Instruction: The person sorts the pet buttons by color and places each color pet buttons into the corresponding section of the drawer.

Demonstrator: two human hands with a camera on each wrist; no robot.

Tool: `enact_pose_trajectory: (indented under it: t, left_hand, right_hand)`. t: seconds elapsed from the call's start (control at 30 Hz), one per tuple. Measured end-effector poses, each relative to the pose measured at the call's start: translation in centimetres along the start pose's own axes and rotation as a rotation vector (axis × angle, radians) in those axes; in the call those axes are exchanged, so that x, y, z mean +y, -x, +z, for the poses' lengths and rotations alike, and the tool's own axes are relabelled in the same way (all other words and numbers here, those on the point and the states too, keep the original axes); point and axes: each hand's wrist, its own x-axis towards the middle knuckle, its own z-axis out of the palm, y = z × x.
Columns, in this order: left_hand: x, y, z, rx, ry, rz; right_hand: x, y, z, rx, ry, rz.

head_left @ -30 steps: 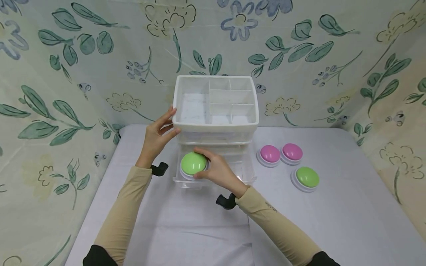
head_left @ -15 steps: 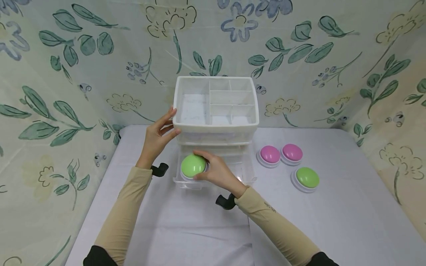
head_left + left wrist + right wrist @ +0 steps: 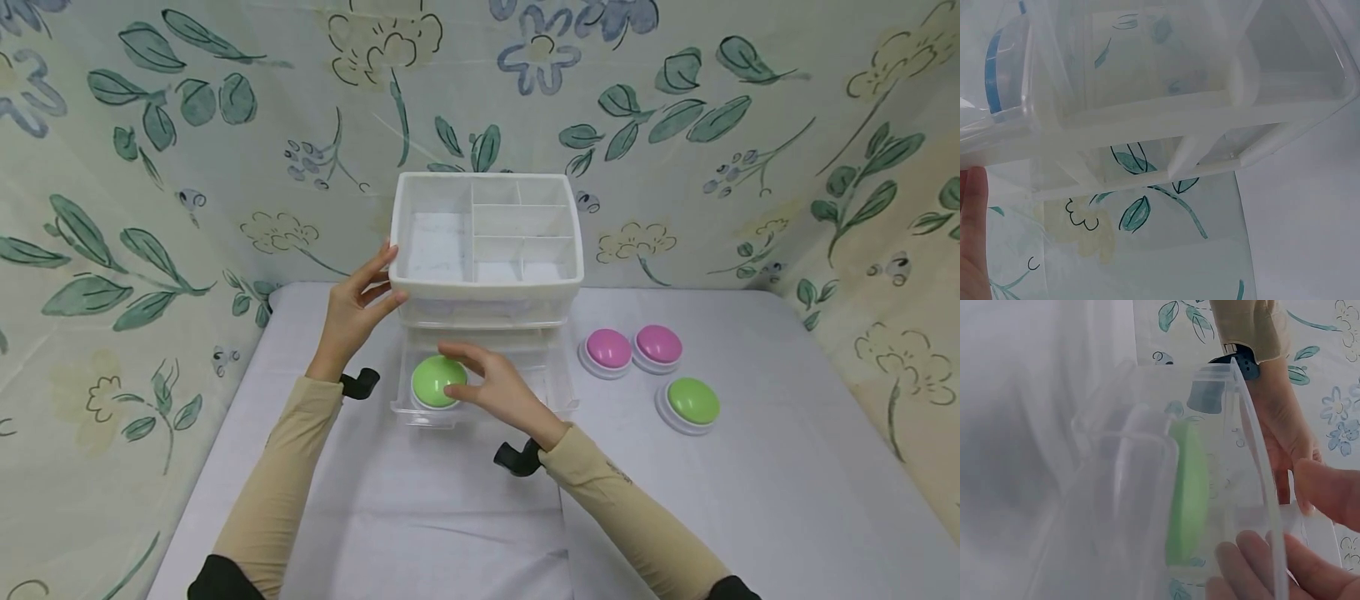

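We see lime green on the domed button [image 3: 433, 381] in the colourless clear drawer [image 3: 528, 354], and the same green on the near button [image 3: 693, 400] at right; the two far buttons [image 3: 609, 348] [image 3: 659, 343] there are bright pink. All four have white bases. The organizer [image 3: 486, 286] is milky white, the table [image 3: 787, 467] plain white with a faint lilac cast. Behind, our cream backdrop [image 3: 262, 171] carries teal leaves, periwinkle flowers and dark-outlined yellow blossoms. Both sleeves [image 3: 281, 467] are plain beige.
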Motion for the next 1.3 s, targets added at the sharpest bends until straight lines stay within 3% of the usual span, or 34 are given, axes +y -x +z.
enact_pose_trajectory:
  t: [0.3,0.53,0.87,1.3]
  left_hand:
    - [-0.1,0.0,0.1,0.003,-0.006,-0.003]
    - [0.0,0.0,0.1,0.006,-0.01,-0.01]
    - [-0.1,0.0,0.2,0.009,0.006,-0.02]
    - [-0.4,0.2,0.0,0.007,0.016,-0.004]
  right_hand:
    - [0.2,1.7,-2.0,0.008,-0.093,-0.031]
    - [0.2,3.6,-4.5,0.067,-0.155,-0.094]
    - [0.8,6.7,-8.5,0.193,-0.12,-0.089]
    - [4.0,11.8,-12.8,0.363,-0.089,-0.076]
